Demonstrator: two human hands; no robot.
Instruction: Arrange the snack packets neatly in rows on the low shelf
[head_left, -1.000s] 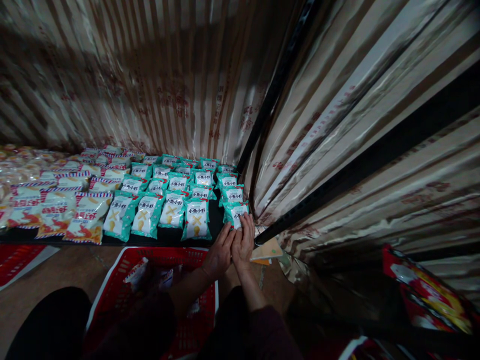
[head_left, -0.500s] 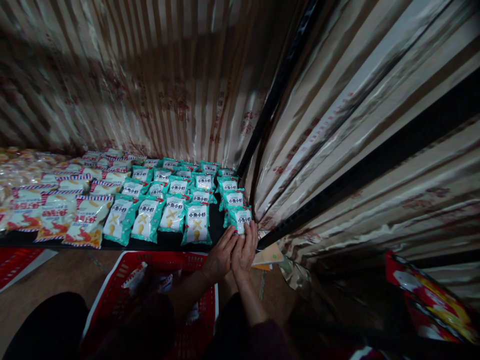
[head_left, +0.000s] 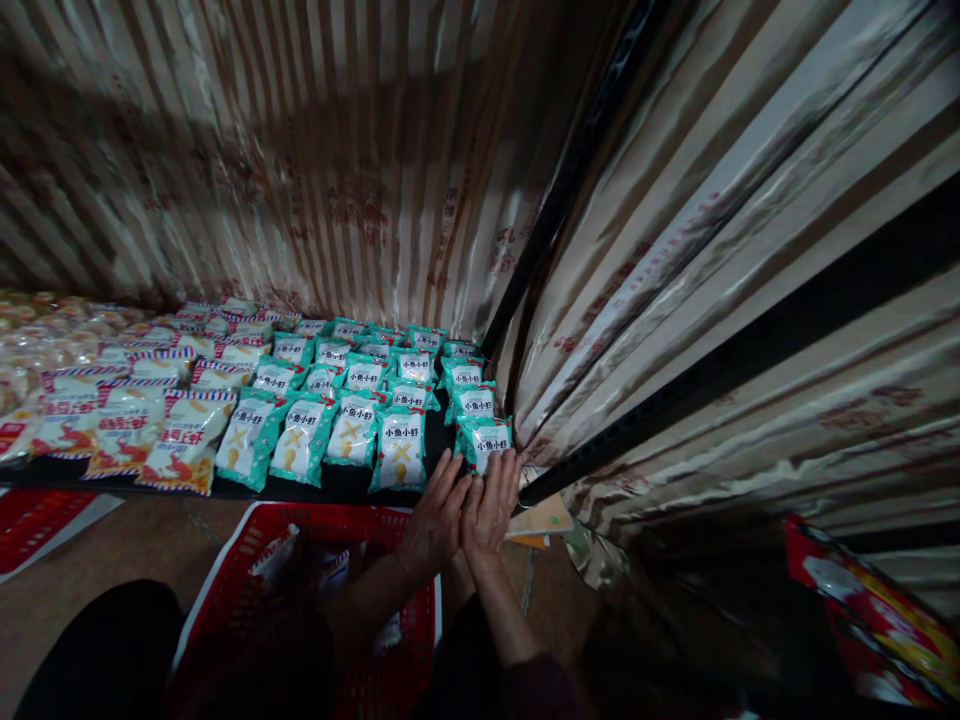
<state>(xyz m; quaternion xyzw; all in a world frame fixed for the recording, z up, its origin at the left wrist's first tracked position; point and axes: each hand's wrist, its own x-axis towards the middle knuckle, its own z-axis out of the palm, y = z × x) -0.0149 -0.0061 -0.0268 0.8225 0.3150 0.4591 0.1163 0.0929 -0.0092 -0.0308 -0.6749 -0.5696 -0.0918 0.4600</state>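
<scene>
A teal-and-white snack bag (head_left: 484, 440) lies at the front of the rightmost row on the black shelf (head_left: 315, 494). The outstretched fingers of my right hand (head_left: 487, 510) rest against its lower front. My left hand (head_left: 435, 515) is just beside it, with fingers extended toward the bag's lower left corner; whether they touch it I cannot tell. Both hands are open, close together at the wrists. Behind that bag, more teal bags (head_left: 477, 402) run back in a line. To the left stand several rows of the same teal bags (head_left: 397, 447).
White-and-orange snack bags (head_left: 187, 440) fill the shelf further left. Below me sits a red basket (head_left: 330, 515) with a few bags inside. A black post (head_left: 517, 290) and striped curtain (head_left: 360, 200) close off the back and right. Red-and-yellow packages (head_left: 877, 610) are at lower right.
The view has shifted a little, so the scene sits slightly to the right. My left hand's fingers have drawn slightly back from the front teal bag; my right hand stays on it.
</scene>
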